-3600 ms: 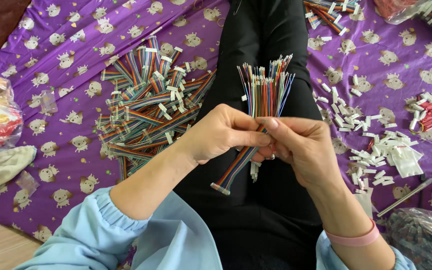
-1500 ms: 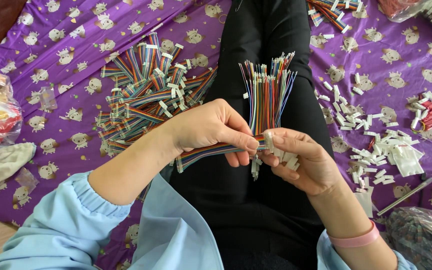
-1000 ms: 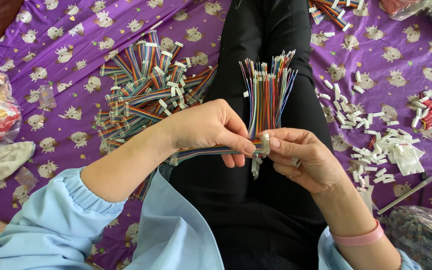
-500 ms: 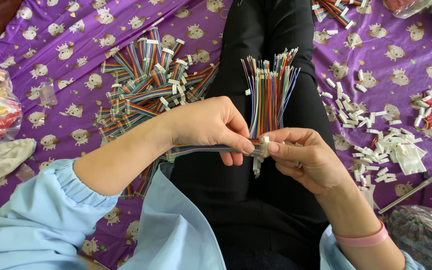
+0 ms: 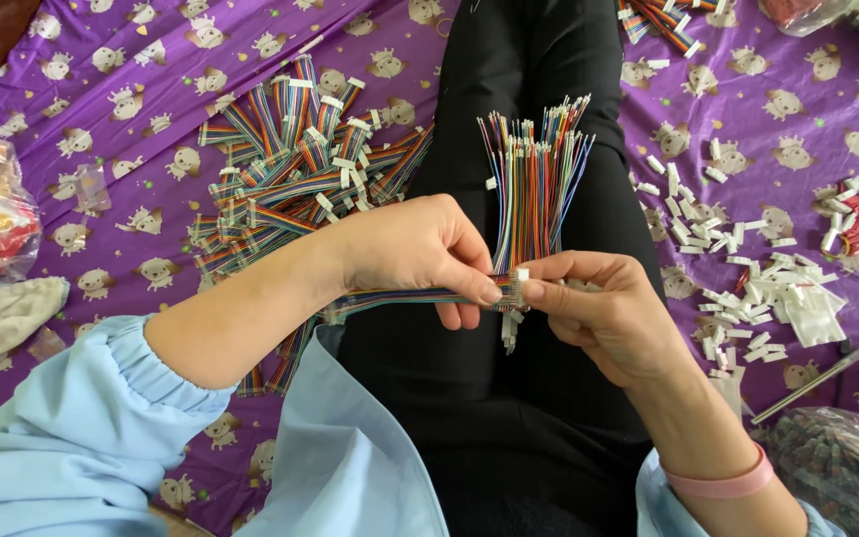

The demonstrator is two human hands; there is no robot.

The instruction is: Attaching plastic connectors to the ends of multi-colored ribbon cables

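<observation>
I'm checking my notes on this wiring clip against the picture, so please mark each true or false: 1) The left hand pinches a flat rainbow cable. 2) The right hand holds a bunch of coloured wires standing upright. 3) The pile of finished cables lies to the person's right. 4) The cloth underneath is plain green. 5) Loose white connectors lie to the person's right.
1) True: the left hand pinches a flat rainbow cable at its end.
2) True: the right hand holds the bunch of wires upright.
3) False: the pile of cables lies to the left.
4) False: the cloth is purple with small animal figures.
5) True: white connectors lie scattered to the right.
</observation>
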